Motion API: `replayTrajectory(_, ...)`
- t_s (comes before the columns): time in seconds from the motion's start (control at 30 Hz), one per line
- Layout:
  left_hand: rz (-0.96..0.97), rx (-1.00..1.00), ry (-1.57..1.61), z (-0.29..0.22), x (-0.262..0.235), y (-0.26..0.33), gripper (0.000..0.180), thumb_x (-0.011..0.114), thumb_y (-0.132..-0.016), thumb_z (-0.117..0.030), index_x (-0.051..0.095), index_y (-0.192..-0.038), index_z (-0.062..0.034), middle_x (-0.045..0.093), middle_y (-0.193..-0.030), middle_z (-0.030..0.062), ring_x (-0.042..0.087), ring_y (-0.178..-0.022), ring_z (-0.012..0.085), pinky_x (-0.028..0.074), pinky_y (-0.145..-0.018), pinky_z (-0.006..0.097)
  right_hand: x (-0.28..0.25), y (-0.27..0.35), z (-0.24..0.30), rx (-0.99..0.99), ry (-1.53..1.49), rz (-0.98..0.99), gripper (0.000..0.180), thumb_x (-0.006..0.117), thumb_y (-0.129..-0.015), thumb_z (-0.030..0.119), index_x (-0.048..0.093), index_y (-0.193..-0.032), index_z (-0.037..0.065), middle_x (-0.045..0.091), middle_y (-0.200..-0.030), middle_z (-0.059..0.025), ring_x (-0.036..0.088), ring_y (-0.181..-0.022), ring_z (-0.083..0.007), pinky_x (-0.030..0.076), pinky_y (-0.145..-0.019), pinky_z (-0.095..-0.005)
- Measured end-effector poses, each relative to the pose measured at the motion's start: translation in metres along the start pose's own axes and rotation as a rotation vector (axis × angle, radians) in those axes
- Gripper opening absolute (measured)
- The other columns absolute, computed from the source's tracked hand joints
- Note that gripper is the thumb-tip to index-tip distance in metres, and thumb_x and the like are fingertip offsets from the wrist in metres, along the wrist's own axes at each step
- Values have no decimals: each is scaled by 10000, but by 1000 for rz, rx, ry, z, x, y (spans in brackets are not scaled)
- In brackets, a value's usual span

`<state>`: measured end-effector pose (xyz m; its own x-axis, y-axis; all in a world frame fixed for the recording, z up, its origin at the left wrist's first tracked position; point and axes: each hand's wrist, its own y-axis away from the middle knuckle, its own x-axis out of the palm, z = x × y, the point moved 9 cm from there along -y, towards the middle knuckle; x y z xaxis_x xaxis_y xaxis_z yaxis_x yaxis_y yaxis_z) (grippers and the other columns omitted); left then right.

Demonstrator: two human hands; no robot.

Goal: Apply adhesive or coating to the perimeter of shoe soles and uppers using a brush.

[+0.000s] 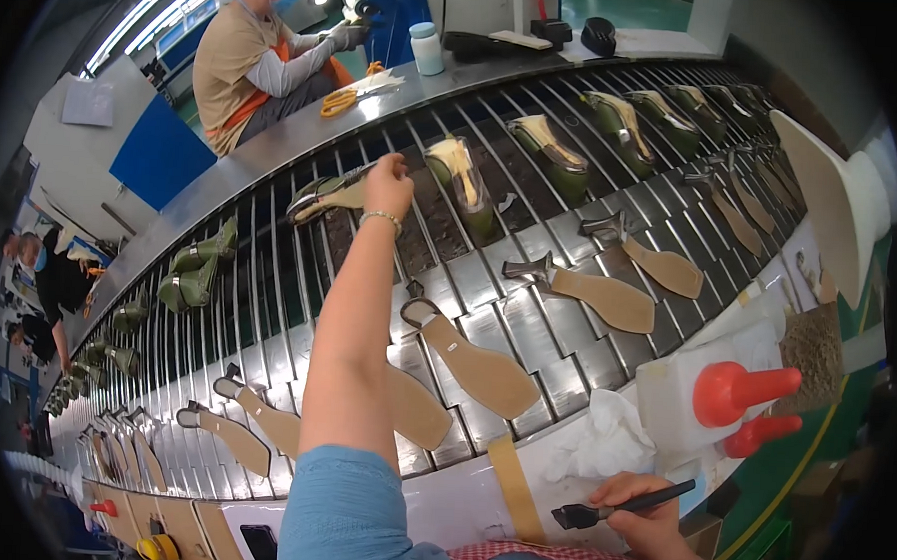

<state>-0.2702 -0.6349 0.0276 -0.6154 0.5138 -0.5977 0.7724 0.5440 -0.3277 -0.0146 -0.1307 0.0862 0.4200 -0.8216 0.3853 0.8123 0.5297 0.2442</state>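
My left hand [389, 185] is stretched out over the conveyor, its fingers closed on one end of a green shoe upper on a last [327, 197], which lies on its side across the metal bars. Part of that upper is covered by the fingers. Just right of it stands another green upper with a pale underside [456, 170]. My right hand [648, 514] is low at the right, gripping a black flat brush [624, 504] with its bristles pointing left. Tan shoe soles with heels [470, 365] lie on the metal slats beneath my left forearm.
Red-capped white bottles [729, 392] and crumpled white tissue [607, 437] are by the near right edge. A white lamp-like shade [822, 206] juts in at right. Across the conveyor, a masked person [243, 66] sits near a white jar [426, 49]. More uppers [194, 269] line the bars.
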Motion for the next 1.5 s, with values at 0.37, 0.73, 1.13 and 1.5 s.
replayTrajectory(0.37,157,87,-988,17,-47,21,413,742,-705,-273,652,-1086,-141,658,-1048,50,528,-1128,271,378,-940,534,9,-3,-1,24,46,-3,204,720,-759,51,605,-923,8,626,-965,-171,601,-941,-244,457,-869,-352)
replayTrajectory(0.73,-219,-94,610,-80,-297,173,244,657,-870,-139,619,-1058,11,662,-980,56,626,-856,136,496,-755,257,3,57,11,-88,0,8,213,661,-824,30,568,-1012,-4,636,-1023,-126,594,-990,-194,443,-907,-323)
replayTrajectory(1.13,582,-416,278,-139,-220,401,250,714,-803,-186,642,-920,23,673,-823,64,633,-711,133,512,-670,257,-94,94,100,-415,941,-389,202,749,-741,82,623,-883,14,624,-799,-31,589,-783,-125,456,-735,-274)
replayTrajectory(1.5,1178,-301,-26,-98,-165,474,920,818,-642,-485,457,-1294,55,583,-1165,199,572,-1078,277,457,-913,363,-110,71,58,-365,1280,-338,191,724,-722,98,631,-880,44,665,-818,-111,649,-811,-275,493,-725,-359)
